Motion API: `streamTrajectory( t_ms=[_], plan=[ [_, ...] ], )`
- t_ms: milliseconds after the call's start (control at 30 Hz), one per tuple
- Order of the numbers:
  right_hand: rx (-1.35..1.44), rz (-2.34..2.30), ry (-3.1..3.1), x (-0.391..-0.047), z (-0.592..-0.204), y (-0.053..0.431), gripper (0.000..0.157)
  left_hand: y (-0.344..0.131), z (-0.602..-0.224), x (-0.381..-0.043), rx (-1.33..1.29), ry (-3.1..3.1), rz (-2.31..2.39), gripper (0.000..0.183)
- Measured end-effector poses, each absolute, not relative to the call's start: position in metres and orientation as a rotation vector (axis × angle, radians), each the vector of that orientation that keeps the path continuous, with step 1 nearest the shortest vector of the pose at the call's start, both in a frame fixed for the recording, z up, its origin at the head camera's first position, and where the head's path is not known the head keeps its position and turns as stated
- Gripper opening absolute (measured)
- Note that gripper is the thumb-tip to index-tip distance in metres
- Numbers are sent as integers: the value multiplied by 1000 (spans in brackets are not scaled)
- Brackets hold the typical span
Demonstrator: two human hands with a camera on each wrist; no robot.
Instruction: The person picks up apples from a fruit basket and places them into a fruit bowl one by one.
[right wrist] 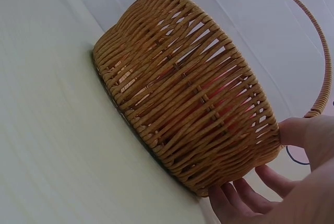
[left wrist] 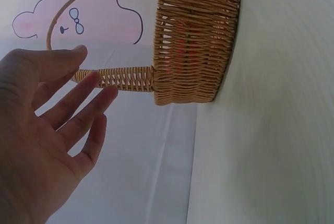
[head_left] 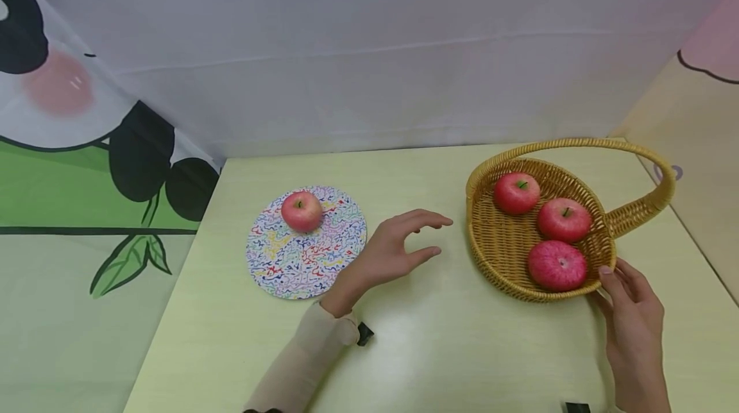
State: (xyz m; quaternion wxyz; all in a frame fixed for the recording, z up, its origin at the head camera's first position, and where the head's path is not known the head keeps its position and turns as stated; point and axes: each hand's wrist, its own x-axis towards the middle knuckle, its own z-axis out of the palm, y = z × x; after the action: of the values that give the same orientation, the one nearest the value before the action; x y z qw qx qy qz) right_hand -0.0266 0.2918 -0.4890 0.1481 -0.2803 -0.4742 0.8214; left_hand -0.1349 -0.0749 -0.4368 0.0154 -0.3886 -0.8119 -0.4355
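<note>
Pale cloth (head_left: 369,34) hangs beyond the wicker basket (head_left: 500,240), and a cartoon print (head_left: 138,150) in black, green and white covers the surface far to the basket's left. Light yellowish tabletop (head_left: 450,349) runs beneath everything, its back edge a little beyond the basket. The basket stands upright on it, with a tall looped handle (head_left: 589,143) rising from its rim.

Three round fruits lie inside the basket: a red apple (head_left: 516,193) toward its far side, a second apple (head_left: 564,220) with a dark stem nearer its right wall, and a deeper pink, streaked fruit (head_left: 557,265) at its near side. Well to the left of the basket lies a flat round mat (head_left: 306,272) with colourful squiggles, and one more apple (head_left: 302,211), paler and blushed, sits on the mat's far part.

Just left of the basket, apart from it, the left hand (head_left: 398,243) hangs over the tabletop with its thumb and fingers apart, gently bent and holding nothing. A light sleeve (head_left: 306,362) covers that forearm. At the basket's near right side, the right hand (head_left: 635,310) grips it: the thumb presses at the rim, while the fingers are clamped against the outer wall and lower edge.
</note>
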Motion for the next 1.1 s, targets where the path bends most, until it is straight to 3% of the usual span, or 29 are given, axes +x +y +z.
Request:
streamTrajectory(
  t_ms=[467,833,1100],
  plan=[
    [-825,2374,-1341,-27,-488,293,31,-44,-438,-138,-1235,-2612,-1461,44],
    [-897,2360,-1352,-27,-487,293,32,-14,-447,-138,-1434,-2586,-1576,52],
    [-885,2366,-1324,-27,-488,292,31,4,-450,-140,-1463,-2667,-1284,59]
  ],
)
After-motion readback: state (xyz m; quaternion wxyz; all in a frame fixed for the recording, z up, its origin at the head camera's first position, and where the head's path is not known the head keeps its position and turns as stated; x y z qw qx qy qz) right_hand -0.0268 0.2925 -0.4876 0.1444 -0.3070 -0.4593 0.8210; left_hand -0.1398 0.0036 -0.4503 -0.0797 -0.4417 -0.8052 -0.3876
